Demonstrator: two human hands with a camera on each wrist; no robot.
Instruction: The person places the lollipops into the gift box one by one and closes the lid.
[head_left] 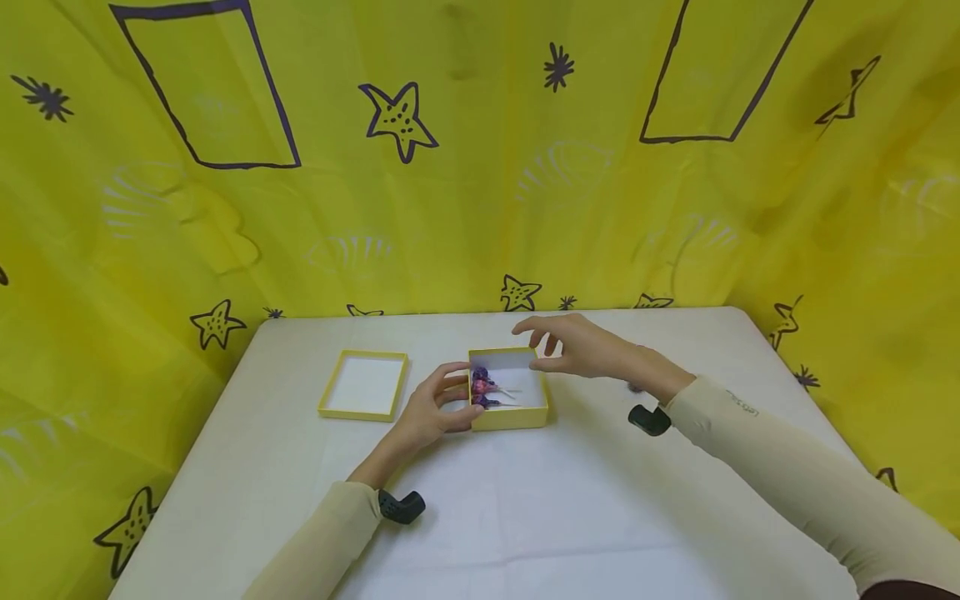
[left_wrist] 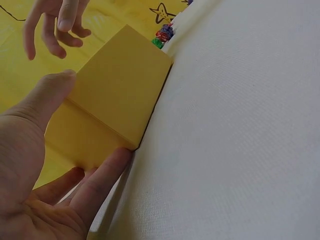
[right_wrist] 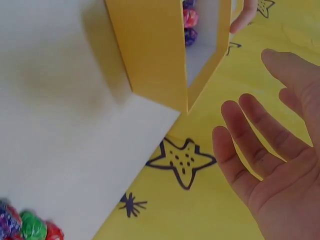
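Observation:
An open yellow box [head_left: 513, 418] with a white inside stands on the table, slightly right of the middle in the head view. Several lollipops [head_left: 483, 387] in purple and pink-red wrappers lie along its left inner side, their white sticks pointing right. My left hand [head_left: 430, 408] holds the box's left end; in the left wrist view its thumb is at the upper edge and its fingers lie against the lower side. Over the box's back right corner hovers my right hand [head_left: 581, 346], fingers loosely bent, nothing in it. The right wrist view also shows that palm [right_wrist: 285, 175] bare.
A shallow yellow-rimmed box lid [head_left: 367, 385], white inside, lies to the left. More wrapped lollipops [right_wrist: 33, 225], red, green and purple, lie right of the box, mostly hidden by my right forearm in the head view. A yellow patterned curtain [head_left: 465, 208] surrounds the white table [head_left: 570, 517].

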